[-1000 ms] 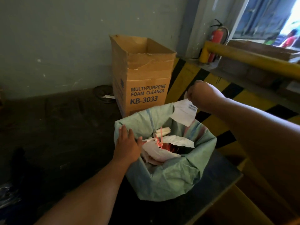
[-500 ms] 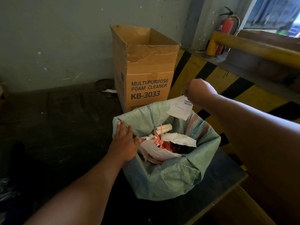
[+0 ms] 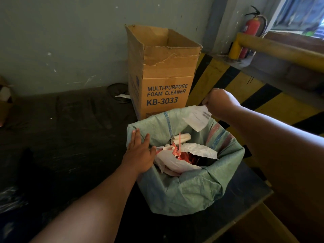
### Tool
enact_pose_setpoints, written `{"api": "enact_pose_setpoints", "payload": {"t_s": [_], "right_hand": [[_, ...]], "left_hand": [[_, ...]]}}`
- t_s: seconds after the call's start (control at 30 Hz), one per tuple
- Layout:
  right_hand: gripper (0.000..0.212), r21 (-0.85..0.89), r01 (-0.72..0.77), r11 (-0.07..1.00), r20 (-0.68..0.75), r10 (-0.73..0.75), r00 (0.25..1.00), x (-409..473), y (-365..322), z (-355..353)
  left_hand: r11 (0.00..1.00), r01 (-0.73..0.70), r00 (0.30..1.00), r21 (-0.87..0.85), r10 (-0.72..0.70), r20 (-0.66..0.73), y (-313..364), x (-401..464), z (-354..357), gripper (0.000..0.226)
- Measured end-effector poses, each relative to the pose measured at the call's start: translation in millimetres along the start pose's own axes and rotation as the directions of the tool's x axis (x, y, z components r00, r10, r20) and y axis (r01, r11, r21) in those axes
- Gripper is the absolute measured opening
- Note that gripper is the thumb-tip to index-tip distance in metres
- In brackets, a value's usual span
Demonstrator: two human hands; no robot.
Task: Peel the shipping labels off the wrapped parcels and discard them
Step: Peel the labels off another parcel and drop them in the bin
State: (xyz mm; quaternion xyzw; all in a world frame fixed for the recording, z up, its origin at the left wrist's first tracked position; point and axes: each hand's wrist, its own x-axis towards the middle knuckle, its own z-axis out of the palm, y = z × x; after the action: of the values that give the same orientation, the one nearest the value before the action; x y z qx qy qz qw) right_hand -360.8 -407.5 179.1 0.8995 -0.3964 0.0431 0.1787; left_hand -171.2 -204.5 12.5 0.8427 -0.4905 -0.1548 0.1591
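A green woven sack (image 3: 177, 193) stands open in front of me, with white paper scraps (image 3: 178, 163) and red plastic strips (image 3: 184, 156) inside it. My right hand (image 3: 220, 102) is closed on a white shipping label (image 3: 197, 119), which hangs over the far rim of the sack. My left hand (image 3: 139, 153) lies flat on the sack's left rim, fingers extended, thumb at the inner edge. No wrapped parcel is in view.
A tall open cardboard box (image 3: 161, 72) marked "foam cleaner" stands just behind the sack against the grey wall. Right of it run a black-and-yellow striped kerb (image 3: 259, 95), a yellow rail (image 3: 280, 50) and a red fire extinguisher (image 3: 250, 32). Dark floor lies to the left.
My right hand with the label has stayed over the far rim of the sack, the label hanging slightly lower. The view has shifted a little. My left hand keeps its place on the rim.
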Motion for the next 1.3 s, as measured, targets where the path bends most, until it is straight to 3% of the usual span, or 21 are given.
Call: {"api": "enact_pose_setpoints", "payload": {"t_s": [0.23,0.33,0.57,0.73,0.8,0.9,1.0,1.13,1.3], "right_hand": [[0.024,0.029,-0.004,1.000,0.079,0.002,0.997,-3,-2,-7],[0.025,0.042,0.027,0.999,0.045,-0.029,0.999,-3,-3,-10],[0.035,0.223,-0.047,0.974,0.084,0.029,0.996,-7,-3,-17],[0.036,0.112,0.030,0.993,0.143,-0.046,0.989,-12,-15,-25],[0.027,0.164,0.039,0.986,0.134,-0.062,0.989,-10,-29,-29],[0.029,0.260,0.130,0.957,0.152,-0.173,0.973,-4,-73,-41],[0.033,0.275,0.270,0.923,0.207,-0.331,0.921,6,-135,-49],[0.042,0.410,0.347,0.843,0.196,-0.454,0.869,16,-233,-55],[0.049,0.487,0.478,0.731,0.157,-0.611,0.776,13,-355,-72]], "left_hand": [[1.000,0.001,1.000,-0.010,-0.001,0.020,2,-4,-4,0.070],[1.000,-0.007,1.000,-0.015,0.007,0.015,1,-4,-4,0.071],[0.999,-0.026,1.000,-0.023,0.026,0.006,0,-7,-4,0.072],[1.000,0.003,0.997,0.005,-0.003,0.076,4,-6,-14,0.082],[1.000,-0.010,0.995,-0.022,0.012,0.095,5,-6,-24,0.082],[0.994,-0.083,0.996,-0.064,0.085,0.030,-5,-14,-46,0.072],[0.995,-0.097,0.994,0.023,0.098,-0.038,-39,-32,-79,0.068],[0.987,0.080,0.990,0.141,-0.062,-0.123,-126,-64,-133,0.064],[0.930,0.319,0.935,0.181,-0.278,-0.219,-251,-119,-192,0.059]]}}
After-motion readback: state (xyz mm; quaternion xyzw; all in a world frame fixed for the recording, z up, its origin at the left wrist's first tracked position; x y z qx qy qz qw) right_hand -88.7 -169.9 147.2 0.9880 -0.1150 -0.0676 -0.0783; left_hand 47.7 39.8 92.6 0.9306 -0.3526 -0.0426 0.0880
